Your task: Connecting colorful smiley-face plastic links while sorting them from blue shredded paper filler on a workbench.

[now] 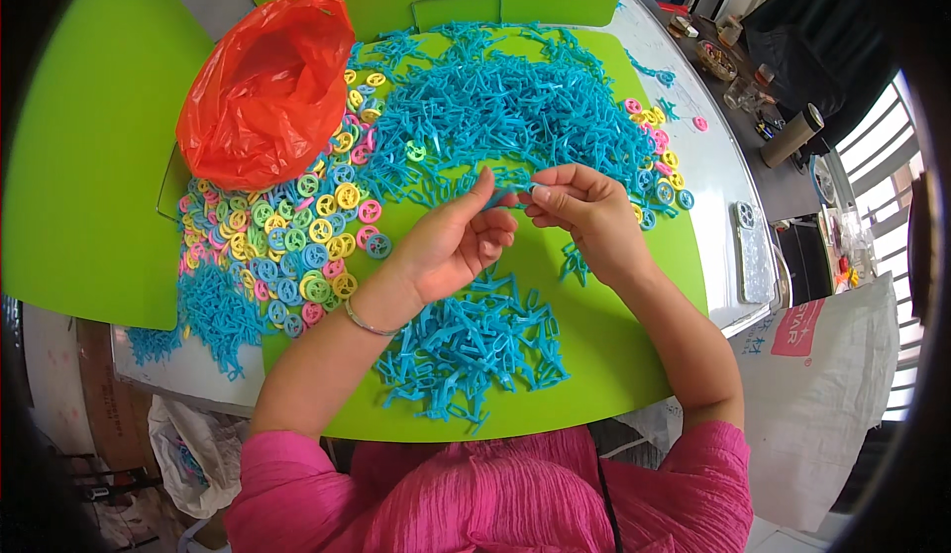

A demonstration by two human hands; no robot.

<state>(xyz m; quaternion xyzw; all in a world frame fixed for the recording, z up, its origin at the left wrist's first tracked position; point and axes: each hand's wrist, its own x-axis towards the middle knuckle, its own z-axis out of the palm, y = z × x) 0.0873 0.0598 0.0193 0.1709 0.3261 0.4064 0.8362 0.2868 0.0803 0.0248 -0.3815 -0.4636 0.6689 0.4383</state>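
My left hand [446, 251] and my right hand [594, 218] meet over the middle of a green board [614, 345]. Between their fingertips is a small blue plastic piece [510, 197], pinched from both sides; its exact shape is partly hidden. Beyond the hands spreads a large heap of thin blue plastic pieces [505, 102]. A smaller pile of blue pieces [471, 355] lies nearer my body. Left of my left forearm are many small spoked plastic wheels [297, 236] in pink, yellow, green and blue.
A red plastic bag [263, 98] stands at the back left, its mouth gaping. More blue pieces [218, 310] lie at the left edge. Several wheels [669, 162] sit right of the heap. On the white table are a phone [750, 256] and, beyond its edge, a white sack [827, 395].
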